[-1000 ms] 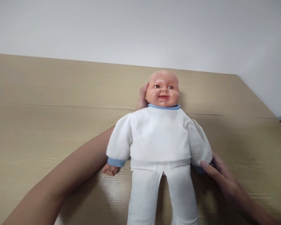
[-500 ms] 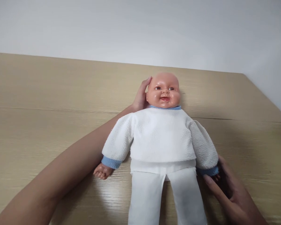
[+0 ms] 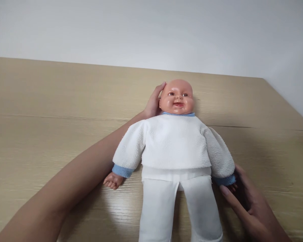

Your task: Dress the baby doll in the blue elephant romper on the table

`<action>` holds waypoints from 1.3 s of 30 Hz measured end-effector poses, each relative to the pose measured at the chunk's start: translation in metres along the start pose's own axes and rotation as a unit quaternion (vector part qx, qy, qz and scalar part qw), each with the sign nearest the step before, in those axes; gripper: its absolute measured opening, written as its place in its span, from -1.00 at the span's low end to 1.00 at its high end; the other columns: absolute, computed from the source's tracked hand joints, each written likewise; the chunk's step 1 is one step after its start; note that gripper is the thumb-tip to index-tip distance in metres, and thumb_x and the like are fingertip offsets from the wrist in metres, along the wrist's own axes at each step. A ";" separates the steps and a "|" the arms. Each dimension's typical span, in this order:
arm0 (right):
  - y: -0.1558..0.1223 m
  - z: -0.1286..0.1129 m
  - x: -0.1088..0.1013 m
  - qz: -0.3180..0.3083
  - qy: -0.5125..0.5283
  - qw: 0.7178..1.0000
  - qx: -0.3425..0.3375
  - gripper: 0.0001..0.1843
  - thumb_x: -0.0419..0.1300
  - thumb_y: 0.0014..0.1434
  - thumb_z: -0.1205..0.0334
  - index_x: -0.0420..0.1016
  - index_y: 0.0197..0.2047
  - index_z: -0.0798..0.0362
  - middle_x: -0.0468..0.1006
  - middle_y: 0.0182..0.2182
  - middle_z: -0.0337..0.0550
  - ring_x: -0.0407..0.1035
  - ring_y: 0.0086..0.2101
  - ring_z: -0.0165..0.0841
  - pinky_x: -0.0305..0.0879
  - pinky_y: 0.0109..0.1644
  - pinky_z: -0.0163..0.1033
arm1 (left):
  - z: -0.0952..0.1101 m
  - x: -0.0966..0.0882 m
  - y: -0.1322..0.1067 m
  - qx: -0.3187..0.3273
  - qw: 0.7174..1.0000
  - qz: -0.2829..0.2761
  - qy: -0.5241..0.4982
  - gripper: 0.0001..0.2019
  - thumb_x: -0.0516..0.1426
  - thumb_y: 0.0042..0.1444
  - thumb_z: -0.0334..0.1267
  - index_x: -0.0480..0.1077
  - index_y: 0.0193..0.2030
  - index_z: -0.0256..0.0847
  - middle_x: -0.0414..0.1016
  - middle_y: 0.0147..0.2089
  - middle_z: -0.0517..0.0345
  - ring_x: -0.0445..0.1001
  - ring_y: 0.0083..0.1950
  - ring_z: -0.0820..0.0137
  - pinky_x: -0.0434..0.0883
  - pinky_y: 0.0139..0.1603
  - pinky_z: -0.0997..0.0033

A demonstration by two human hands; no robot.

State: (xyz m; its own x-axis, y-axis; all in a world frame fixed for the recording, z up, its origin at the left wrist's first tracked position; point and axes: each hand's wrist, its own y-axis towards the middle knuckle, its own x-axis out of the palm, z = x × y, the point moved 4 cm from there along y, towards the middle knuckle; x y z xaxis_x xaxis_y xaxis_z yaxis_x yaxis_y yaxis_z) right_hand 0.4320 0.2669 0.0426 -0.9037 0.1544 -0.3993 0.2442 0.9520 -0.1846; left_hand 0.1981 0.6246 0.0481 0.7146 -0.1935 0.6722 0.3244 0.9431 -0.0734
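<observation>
A bald baby doll [image 3: 176, 143] in a fleecy white top with blue collar and cuffs, and white trousers, faces me with its arms out to the sides. My left hand [image 3: 154, 102] cups the side and back of its head, most of the fingers hidden behind it. At the lower right, my right hand [image 3: 252, 201] grips around the doll's cuffed wrist, thumb in front and fingers behind the sleeve. The doll's other arm hangs free across my left forearm. Its feet are cut off by the bottom of the view.
Beneath the doll is a light wood-grain table [image 3: 53, 90] with a thin seam running across it. A pale wall [image 3: 141, 30] rises behind the far edge. The table's right edge slants toward me.
The doll has shifted slightly up and away from me, so a little more of its trouser legs shows. Both hands keep their places on it.
</observation>
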 end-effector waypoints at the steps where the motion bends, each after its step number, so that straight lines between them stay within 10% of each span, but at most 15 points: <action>1: 0.000 -0.001 0.000 -0.002 -0.004 1.000 -0.003 -0.18 0.46 0.39 -0.14 0.42 0.60 -0.17 0.54 0.49 0.13 0.52 0.38 0.18 0.56 0.44 0.16 | -0.001 0.001 0.000 -0.021 1.000 -0.002 0.002 -0.46 0.42 0.35 0.17 0.65 0.32 -0.09 0.82 0.21 0.05 0.65 0.46 -0.20 0.45 0.68 -0.17; 15: 0.003 -0.018 0.007 0.003 -0.024 0.998 -0.064 -0.35 0.36 0.51 -0.10 0.43 0.54 -0.13 0.65 0.35 0.17 0.67 0.17 0.00 0.70 0.25 0.03 | 0.002 0.023 -0.010 -0.057 0.994 -0.078 0.056 -0.39 0.27 0.37 0.31 0.63 0.37 -0.01 0.84 0.11 0.14 0.70 0.40 -0.17 0.61 0.52 -0.12; 39: 0.006 -0.023 0.010 0.022 -0.029 0.998 -0.051 -0.37 0.37 0.47 -0.18 0.48 0.47 -0.12 0.64 0.39 0.14 0.64 0.28 0.08 0.73 0.20 0.02 | -0.007 0.020 -0.002 -0.103 0.981 -0.145 0.077 -0.21 0.18 0.34 0.54 0.63 0.37 -0.05 0.79 0.27 -0.05 0.47 0.61 -0.24 0.32 0.74 -0.19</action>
State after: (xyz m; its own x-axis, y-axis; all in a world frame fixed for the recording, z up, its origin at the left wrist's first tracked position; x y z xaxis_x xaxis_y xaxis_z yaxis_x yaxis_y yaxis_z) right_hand 0.4163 0.2803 0.0583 -0.8706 0.1831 -0.4565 0.2424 0.9673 -0.0742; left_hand 0.2162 0.6175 0.0567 0.6537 -0.4985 0.5694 0.6347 0.7709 -0.0538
